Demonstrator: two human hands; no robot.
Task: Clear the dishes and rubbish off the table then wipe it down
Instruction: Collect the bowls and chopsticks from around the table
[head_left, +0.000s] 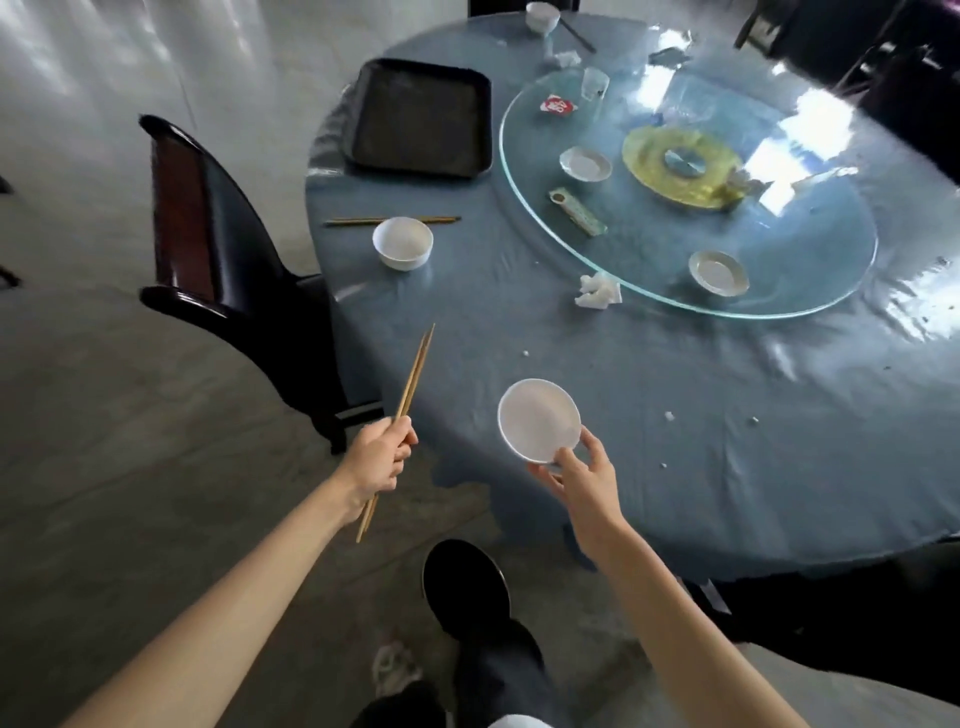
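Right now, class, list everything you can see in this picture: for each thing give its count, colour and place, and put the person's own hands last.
Table: one, round, blue cover, centre and right.
Glass turntable: one, clear, on the table, yellow ring at its middle.
Tray: one, black, far left of the table.
Bowls on the table: two, white, one near the left edge, one at the far edge.
Saucers: two, white, on the turntable.
Plastic cup: one, clear, on the turntable.
Chopsticks on the table: one pair, tan, behind the near bowl.
Crumpled tissue: white, by the turntable's near rim.
Chair: one, dark, left of the table.
Left hand: holds tan chopsticks.
Right hand: holds a white dish.
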